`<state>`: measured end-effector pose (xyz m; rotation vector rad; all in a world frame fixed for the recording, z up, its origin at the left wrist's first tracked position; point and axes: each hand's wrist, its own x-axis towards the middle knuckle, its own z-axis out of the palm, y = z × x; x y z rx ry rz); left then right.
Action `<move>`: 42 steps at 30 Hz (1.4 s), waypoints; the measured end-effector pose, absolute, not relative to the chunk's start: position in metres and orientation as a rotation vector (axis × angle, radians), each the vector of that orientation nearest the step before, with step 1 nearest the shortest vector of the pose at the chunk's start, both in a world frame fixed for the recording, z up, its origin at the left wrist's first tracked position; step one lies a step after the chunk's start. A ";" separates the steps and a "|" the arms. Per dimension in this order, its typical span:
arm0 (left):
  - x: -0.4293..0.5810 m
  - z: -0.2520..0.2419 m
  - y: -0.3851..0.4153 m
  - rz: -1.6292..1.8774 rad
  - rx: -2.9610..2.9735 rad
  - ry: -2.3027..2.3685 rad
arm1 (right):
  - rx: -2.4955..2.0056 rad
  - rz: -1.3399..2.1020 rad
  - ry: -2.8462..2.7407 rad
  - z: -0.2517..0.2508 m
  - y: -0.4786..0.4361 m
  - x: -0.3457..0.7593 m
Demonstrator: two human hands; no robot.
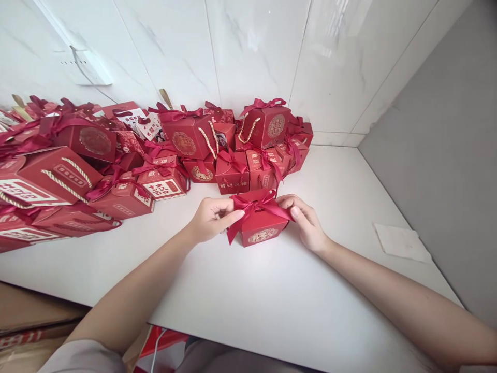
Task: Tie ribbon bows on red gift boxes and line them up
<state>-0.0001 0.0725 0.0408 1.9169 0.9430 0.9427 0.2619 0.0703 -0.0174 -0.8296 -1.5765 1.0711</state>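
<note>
A small red gift box [264,235] with a round gold emblem on its front stands upright on the white table [272,295]. Across its top runs a dark red ribbon [258,205], tied in a bow. My left hand [214,218] is at the box's left side, thumb and fingers pinching the ribbon there. On the other side my right hand [306,220] pinches the ribbon's right part between thumb and fingers. Some fingertips of both hands are hidden behind the ribbon and box.
Many similar red boxes with bows are stacked along the tiled wall [256,46], including a larger box [267,124] with rope handles behind my hands. A white flat piece [402,242] lies at the right. Cardboard [34,311] shows below the table's left edge.
</note>
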 end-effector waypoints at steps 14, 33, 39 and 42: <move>-0.015 0.055 0.081 0.945 2.379 1.018 | -0.790 0.978 -1.627 -0.012 0.060 0.258; -0.013 0.061 0.074 0.677 1.892 0.802 | -0.803 1.151 -1.492 0.012 0.043 0.253; -0.011 0.061 0.074 0.716 1.783 0.940 | -0.771 1.206 -1.648 0.017 0.043 0.257; -0.009 0.059 0.075 0.725 1.775 0.962 | -0.766 1.268 -1.738 0.018 0.043 0.259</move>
